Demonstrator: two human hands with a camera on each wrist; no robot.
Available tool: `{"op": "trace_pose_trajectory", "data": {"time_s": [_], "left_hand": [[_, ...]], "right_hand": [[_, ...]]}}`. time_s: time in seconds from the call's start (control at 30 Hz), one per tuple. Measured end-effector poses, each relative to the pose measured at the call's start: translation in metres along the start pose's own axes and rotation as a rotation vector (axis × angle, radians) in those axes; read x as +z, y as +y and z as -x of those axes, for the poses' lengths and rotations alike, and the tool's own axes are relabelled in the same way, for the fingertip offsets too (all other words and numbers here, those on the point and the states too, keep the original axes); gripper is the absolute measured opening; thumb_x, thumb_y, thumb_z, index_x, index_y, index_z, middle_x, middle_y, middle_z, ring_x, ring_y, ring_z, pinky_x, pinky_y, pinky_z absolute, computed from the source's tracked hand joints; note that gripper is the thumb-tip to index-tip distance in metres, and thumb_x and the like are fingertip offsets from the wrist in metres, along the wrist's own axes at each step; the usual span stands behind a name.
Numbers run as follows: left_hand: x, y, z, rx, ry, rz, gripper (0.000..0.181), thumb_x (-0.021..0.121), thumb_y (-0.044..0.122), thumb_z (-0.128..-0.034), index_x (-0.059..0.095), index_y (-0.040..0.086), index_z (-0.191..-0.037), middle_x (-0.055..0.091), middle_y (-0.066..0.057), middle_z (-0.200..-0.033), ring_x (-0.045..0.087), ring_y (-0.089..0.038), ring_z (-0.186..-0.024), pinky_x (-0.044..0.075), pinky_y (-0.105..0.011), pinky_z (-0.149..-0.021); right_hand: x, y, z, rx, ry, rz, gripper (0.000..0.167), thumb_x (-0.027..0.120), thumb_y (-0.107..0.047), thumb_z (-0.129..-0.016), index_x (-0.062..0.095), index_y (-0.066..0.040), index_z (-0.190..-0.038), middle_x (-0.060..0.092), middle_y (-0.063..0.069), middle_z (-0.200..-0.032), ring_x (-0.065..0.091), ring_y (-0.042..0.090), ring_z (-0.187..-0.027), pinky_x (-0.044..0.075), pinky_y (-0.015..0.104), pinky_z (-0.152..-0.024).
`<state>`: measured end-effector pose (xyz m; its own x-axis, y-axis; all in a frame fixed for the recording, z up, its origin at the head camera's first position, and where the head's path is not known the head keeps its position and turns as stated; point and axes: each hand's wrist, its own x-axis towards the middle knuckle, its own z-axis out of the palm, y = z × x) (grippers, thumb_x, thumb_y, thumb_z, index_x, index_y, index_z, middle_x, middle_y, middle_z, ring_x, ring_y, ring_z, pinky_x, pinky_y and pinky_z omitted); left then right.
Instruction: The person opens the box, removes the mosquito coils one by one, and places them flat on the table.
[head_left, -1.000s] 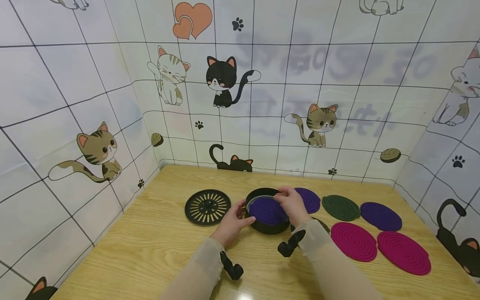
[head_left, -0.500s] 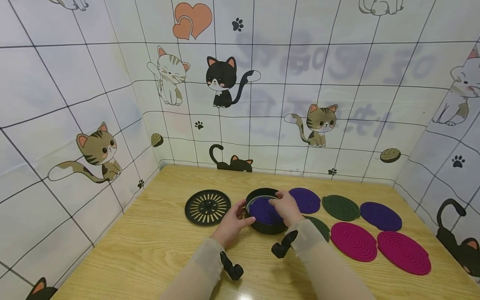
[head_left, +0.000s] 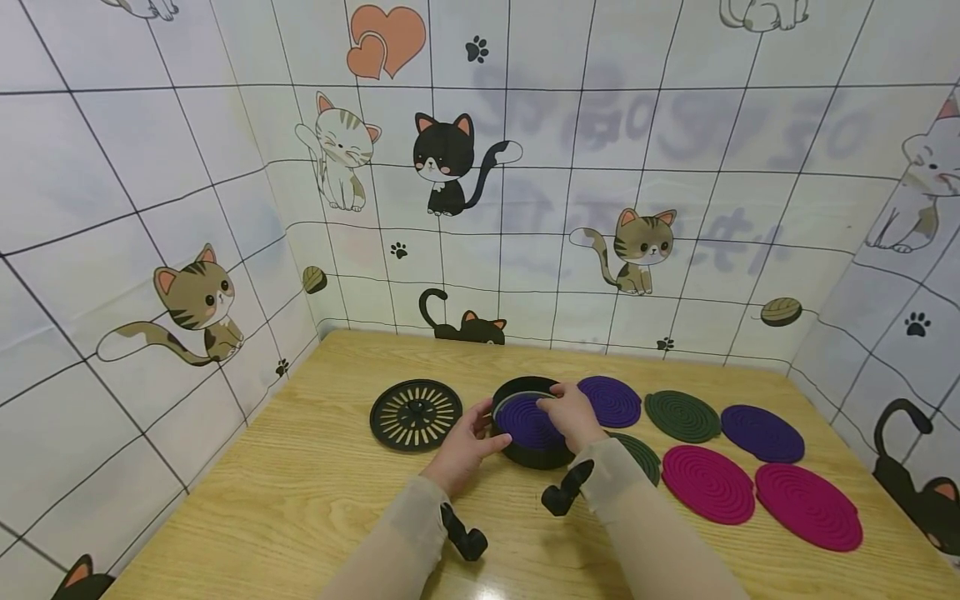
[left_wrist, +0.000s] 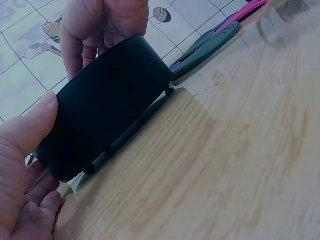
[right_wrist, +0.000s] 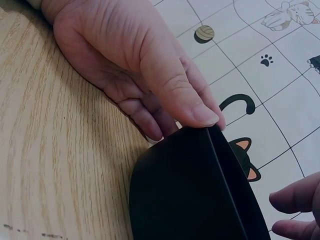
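Observation:
A round black mosquito coil holder (head_left: 532, 457) stands on the table, with a purple mosquito coil (head_left: 523, 419) lying inside its rim. My left hand (head_left: 463, 450) grips the holder's left side; in the left wrist view its thumb (left_wrist: 42, 117) lies against the black wall (left_wrist: 107, 97). Over the holder's right part reaches my right hand (head_left: 573, 417), fingertips above the purple coil and hiding its right edge. In the right wrist view two of that hand's fingertips (right_wrist: 295, 200) show apart from each other, beyond the rim. Whether they touch the coil is hidden.
Left of the holder lies a slotted black lid (head_left: 415, 417). To the right several more mosquito coils lie flat: purple (head_left: 611, 402), green (head_left: 682, 415), purple (head_left: 762, 432), pink (head_left: 708, 483), pink (head_left: 808, 506), and a partly hidden green coil (head_left: 637, 457).
My right hand has shifted left from the holder's right rim to over the coil, uncovering more of the coils beside it. The purple coil sits slightly farther left. My left hand stays put.

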<state>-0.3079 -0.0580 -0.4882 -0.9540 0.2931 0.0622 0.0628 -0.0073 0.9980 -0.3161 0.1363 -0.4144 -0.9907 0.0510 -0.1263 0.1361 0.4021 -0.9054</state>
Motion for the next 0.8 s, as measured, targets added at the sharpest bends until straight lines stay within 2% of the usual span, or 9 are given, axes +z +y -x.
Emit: {"op": "trace_pose_trajectory", "data": {"time_s": [0.23,0.8], "left_hand": [[0.0001,-0.0006,-0.0005,0.001,0.000,-0.014,0.078,0.073,0.022,-0.0872,0.029,0.011,-0.151,0.039,-0.014,-0.148,0.035,-0.032,-0.137,0.035,-0.047,-0.108],[0.0005,0.0014,0.0006,-0.007,0.008,-0.009,0.077,0.073,0.022,-0.0879,0.030,0.013,-0.151,0.039,-0.013,-0.148,0.034,-0.032,-0.137,0.031,-0.048,-0.110]], "right_hand": [[0.0011,0.0009,-0.0007,-0.010,0.006,0.017,0.051,0.056,-0.013,-0.096,0.038,0.004,-0.140,0.039,0.028,-0.140,0.041,0.043,-0.127,0.036,0.056,-0.103],[0.0025,0.0022,-0.0009,-0.017,0.008,0.022,0.049,0.053,-0.010,-0.096,0.039,0.004,-0.140,0.040,0.026,-0.140,0.042,0.042,-0.126,0.038,0.056,-0.102]]}}
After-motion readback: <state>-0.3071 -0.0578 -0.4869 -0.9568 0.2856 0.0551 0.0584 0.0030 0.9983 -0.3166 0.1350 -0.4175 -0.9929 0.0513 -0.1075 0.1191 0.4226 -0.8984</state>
